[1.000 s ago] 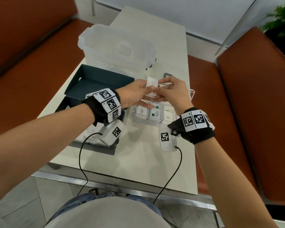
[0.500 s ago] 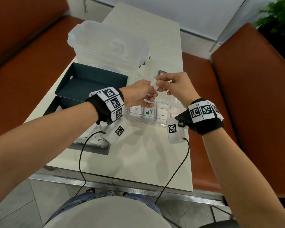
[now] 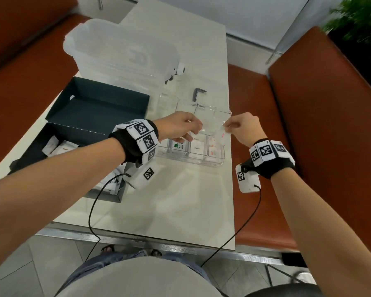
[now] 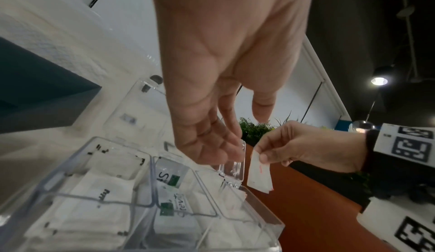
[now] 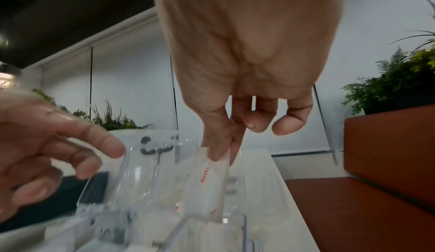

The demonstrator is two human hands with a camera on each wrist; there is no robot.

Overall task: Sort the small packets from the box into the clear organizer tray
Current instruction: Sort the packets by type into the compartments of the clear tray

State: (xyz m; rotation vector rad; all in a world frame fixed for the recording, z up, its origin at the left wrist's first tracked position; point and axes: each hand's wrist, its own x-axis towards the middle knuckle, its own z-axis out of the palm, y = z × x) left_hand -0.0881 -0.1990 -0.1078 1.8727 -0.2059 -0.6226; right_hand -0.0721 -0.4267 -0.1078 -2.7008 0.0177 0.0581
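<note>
A pale glossy table (image 3: 180, 200) stood between rust-brown upholstered benches (image 3: 321, 125), with a leafy plant (image 3: 360, 20) behind the right one. Taking the clear organizer tray (image 3: 214, 162) as landmark: a large frosted plastic tub (image 3: 120, 58) stood beyond it to the left, and the dark teal cardboard box (image 3: 28, 155), its lid (image 3: 99, 108) open beside it, lay just left of it, white packets (image 3: 60, 147) loose inside. The tray was rigid transparent plastic, split by thin walls into square compartments holding flat white paper sachets, one printed with a green mark (image 4: 173, 179).

Both forearms reached forward over the tray. The left hand (image 3: 180, 127) hovered above the tray's middle compartments, fingers loosely curled and holding nothing. The right hand (image 3: 242, 127) hung over the tray's right end, thumb and forefinger pinching the top edge of a small white sachet with red print (image 5: 208, 187); its other fingers (image 5: 289, 124) curled clear. The sachet dangled below the fingertips, its lower end just above the rightmost compartment.
</note>
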